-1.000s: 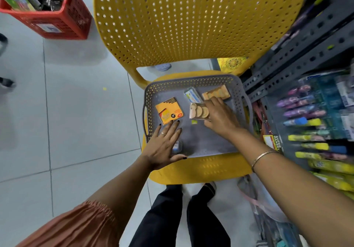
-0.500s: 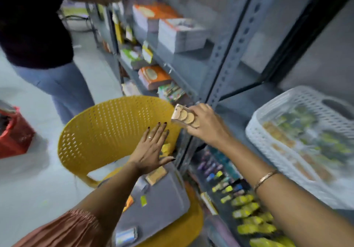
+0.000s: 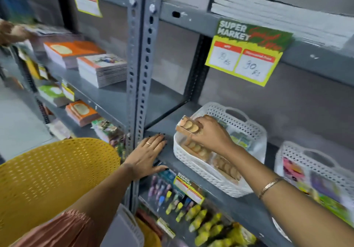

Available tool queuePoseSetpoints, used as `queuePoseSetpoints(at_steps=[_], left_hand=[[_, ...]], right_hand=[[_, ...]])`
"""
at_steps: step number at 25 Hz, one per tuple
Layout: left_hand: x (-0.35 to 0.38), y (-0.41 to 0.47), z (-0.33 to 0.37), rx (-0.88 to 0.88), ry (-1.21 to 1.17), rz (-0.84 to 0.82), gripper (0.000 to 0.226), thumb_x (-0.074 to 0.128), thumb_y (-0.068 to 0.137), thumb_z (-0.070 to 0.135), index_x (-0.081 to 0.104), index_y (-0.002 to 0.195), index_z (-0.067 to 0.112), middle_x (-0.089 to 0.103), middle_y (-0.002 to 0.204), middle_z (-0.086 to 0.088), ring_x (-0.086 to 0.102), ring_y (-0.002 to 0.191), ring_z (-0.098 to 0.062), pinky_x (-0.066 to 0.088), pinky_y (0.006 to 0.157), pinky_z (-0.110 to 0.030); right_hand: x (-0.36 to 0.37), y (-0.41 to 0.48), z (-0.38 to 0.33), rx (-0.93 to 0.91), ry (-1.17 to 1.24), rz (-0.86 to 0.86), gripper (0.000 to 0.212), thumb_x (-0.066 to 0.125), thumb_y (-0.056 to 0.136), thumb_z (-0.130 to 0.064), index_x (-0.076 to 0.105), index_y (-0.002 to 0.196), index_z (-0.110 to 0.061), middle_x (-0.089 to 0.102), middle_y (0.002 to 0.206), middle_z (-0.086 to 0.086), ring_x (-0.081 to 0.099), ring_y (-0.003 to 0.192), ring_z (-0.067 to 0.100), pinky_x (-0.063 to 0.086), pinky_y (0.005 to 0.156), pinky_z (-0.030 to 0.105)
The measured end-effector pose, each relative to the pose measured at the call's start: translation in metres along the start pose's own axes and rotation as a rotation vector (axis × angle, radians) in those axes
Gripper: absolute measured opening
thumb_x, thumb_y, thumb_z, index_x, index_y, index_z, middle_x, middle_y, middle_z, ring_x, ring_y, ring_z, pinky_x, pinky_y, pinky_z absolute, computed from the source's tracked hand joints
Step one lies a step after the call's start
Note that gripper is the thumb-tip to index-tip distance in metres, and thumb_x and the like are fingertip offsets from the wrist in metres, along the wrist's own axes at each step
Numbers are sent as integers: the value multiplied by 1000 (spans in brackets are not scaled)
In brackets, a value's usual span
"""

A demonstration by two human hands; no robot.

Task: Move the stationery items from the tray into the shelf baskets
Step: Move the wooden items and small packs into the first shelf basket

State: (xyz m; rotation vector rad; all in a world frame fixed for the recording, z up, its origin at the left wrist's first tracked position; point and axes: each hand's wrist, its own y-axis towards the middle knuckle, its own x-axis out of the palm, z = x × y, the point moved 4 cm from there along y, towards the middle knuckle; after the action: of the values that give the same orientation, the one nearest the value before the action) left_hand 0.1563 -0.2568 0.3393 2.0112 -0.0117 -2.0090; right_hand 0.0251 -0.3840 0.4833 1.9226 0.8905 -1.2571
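Note:
My right hand [image 3: 211,134] is shut on a clear packet of round wooden discs [image 3: 188,126], holding it over the left end of a white perforated basket [image 3: 201,167] on the grey shelf. Inside that basket lie similar disc packets [image 3: 224,165] and some green-labelled packs. My left hand [image 3: 146,154] rests flat and open on the shelf's front edge, left of the basket. A corner of the grey tray [image 3: 125,227] shows at the bottom, mostly hidden by my left arm.
A second white basket [image 3: 306,152] with colourful packs stands at the right. A yellow chair back [image 3: 55,177] fills the lower left. Grey slotted upright [image 3: 138,74] divides the shelves; notebook stacks [image 3: 101,68] sit left. Another person's hand [image 3: 11,33] reaches in at far left.
My right hand lifted the disc packet from the tray up to the white basket on the shelf. My left hand left the tray and settled on the shelf edge. The view swung upward.

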Motion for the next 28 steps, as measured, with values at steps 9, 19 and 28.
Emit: queuePoseSetpoints(at_steps=[9, 19, 28], left_hand=[[24, 15, -7, -33, -55, -40, 95, 38, 79, 75, 11, 149, 16, 12, 159, -6, 8, 145, -19, 2, 118, -38], [26, 14, -6, -42, -26, -8, 90, 31, 81, 75, 15, 148, 17, 16, 158, -6, 10, 144, -19, 3, 117, -39], [22, -6, -3, -90, -12, 19, 85, 28, 84, 70, 9, 148, 18, 15, 157, -7, 9, 145, -22, 2, 116, -41]], right_hand=[[35, -19, 62, 151, -34, -173, 27, 62, 72, -37, 54, 83, -14, 60, 100, 12, 56, 97, 29, 41, 69, 32], [61, -7, 51, 157, -140, -223, 58, 68, 77, -38, 44, 122, -10, 53, 126, 13, 53, 116, 30, 48, 89, 39], [34, -10, 3, -50, -41, 148, 53, 60, 84, -34, 42, 130, -15, 52, 127, 8, 47, 120, 26, 47, 87, 40]])
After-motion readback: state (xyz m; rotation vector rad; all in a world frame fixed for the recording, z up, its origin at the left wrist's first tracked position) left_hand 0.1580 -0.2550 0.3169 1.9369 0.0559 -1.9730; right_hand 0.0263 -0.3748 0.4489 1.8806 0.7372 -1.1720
